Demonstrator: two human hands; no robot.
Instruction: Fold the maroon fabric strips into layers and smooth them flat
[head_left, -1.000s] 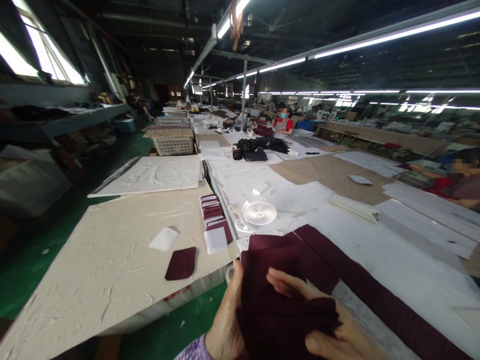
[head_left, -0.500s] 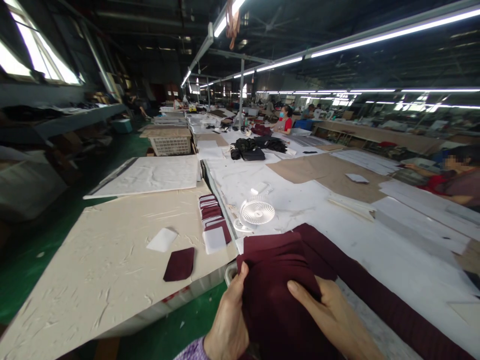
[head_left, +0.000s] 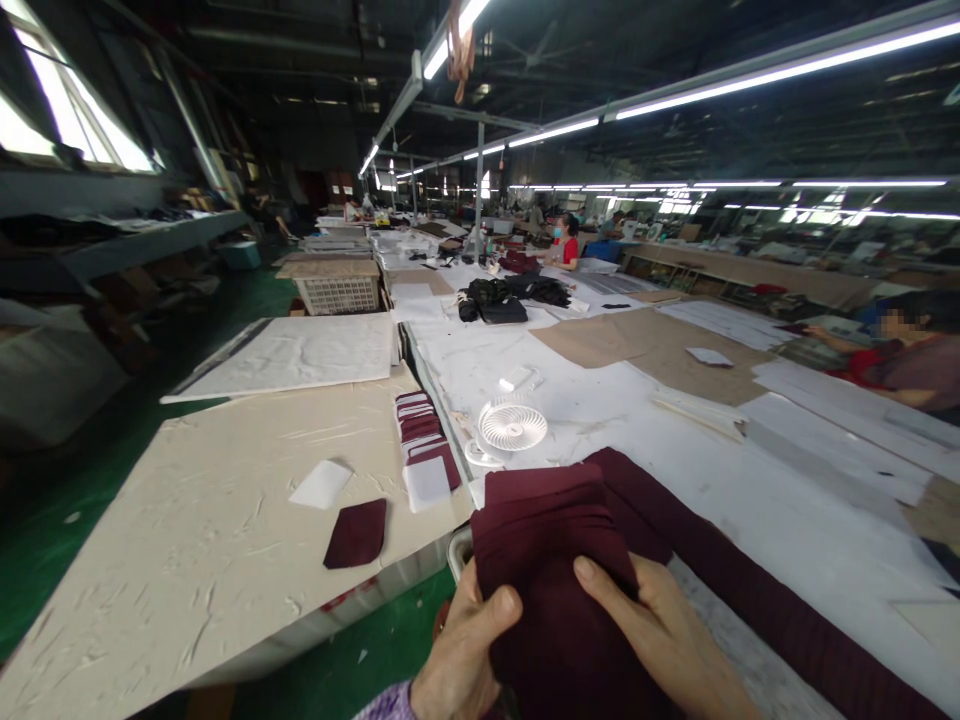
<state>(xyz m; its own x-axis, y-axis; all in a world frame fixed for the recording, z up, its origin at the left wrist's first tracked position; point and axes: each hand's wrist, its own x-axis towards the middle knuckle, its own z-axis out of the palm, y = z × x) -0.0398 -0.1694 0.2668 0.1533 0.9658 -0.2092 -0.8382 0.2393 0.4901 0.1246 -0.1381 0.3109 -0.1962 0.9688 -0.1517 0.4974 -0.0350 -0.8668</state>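
Between my two hands is a thick, folded bundle of maroon fabric (head_left: 551, 530), its upper end lying on the white table. My left hand (head_left: 469, 640) grips its left edge, thumb on top and fingers hidden beneath. On the opposite edge, my right hand (head_left: 660, 620) is closed with its thumb pressed on the cloth; its other fingers are mostly covered. A long maroon strip of layered fabric (head_left: 750, 570) runs from behind the bundle toward the lower right. To the left, a single maroon fabric piece (head_left: 356, 533) lies on the beige-covered surface.
A white fan (head_left: 513, 427) stands just beyond the bundle. Left of it lies a row of maroon and white pieces (head_left: 424, 430), near a white square (head_left: 321, 484). Black fabric (head_left: 502, 298) is heaped farther back. A co-worker (head_left: 911, 350) sits at the right.
My left hand has shifted slightly down along the bundle's edge, and its thumb now points more to the right across the cloth. My right hand stays nearly in place.
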